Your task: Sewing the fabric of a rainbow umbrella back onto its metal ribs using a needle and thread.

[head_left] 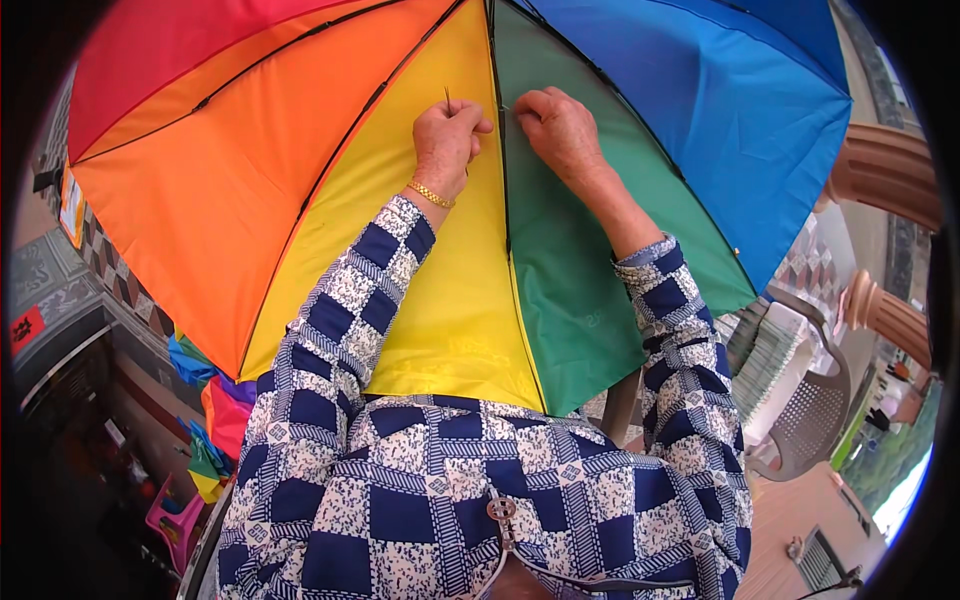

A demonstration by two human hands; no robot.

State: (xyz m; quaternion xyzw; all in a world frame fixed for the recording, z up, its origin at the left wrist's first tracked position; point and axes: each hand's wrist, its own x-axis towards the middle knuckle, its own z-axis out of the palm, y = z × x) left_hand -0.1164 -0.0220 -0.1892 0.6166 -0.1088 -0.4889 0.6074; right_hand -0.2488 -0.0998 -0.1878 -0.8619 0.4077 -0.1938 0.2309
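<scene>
Blue-and-white checked shirt [405, 515] closest, woven-looking patchwork of solid navy squares and speckled pale ones; zip at the chest with a round, cut-out metal pull [501, 510]. Beyond it, an opened umbrella [425, 300], ribbed inner side toward the wearer: thin, smooth, slightly creased cloth in wedge-shaped panels of red, orange, yellow, green and blue. Slim dark ribs [345, 150] fan out from the top; lower edge of the cloth meets the shirt front.

Umbrella lies beneath and around both hands, which work near the middle rib [497, 100] at the yellow-green join. Left hand [447, 142], over yellow, curled with thumb against fingers, gripping a thin dark sliver [447, 97], kind unclear; linked gold bracelet [431, 194] at the wrist. Right hand [562, 128], over green, fingertips pressed together beside the rib; cannot tell what they pinch.

Off right, a perforated grey-brown plastic chair [815, 410].
</scene>
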